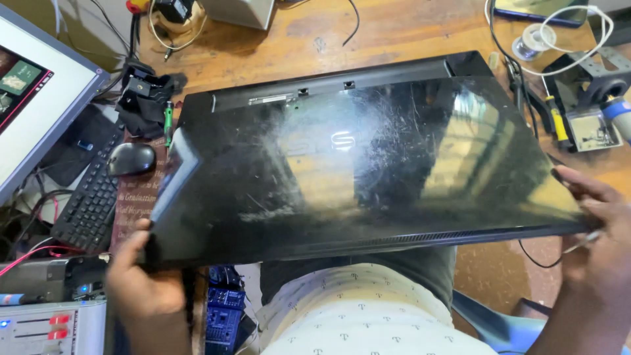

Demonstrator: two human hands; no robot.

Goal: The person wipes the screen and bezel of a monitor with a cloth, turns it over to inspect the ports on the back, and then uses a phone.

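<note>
From the head camera, the person is holding a large black monitor back cover (355, 164), glossy and scuffed, face-up across the near edge of the wooden workbench (407, 33) and over their lap, one hand at each near corner so the wide panel is staying level and not twisting. The left hand (141, 279) is closing around the near-left corner, fingers curled under the edge and thumb pressing up against it, taking the weight there. The right hand (601, 217) is gripping the near-right corner with fingers laid along the top surface and rim; a thin pale cable or tool seems to be passing beneath it, though what it is cannot be told. The panel is lying between both hands, its far edge resting toward the middle of the bench, probably so the bench is sharing the load. Just beyond the left hand a black mouse (131, 158) and a black keyboard (89, 200) are sitting, pushed aside beside a lit monitor (36, 92). Beyond the right hand, a yellow-handled screwdriver (559, 125), a solder spool (526, 46) and a white cable (578, 39) are lying within easy reach, well clear of the panel.
</note>
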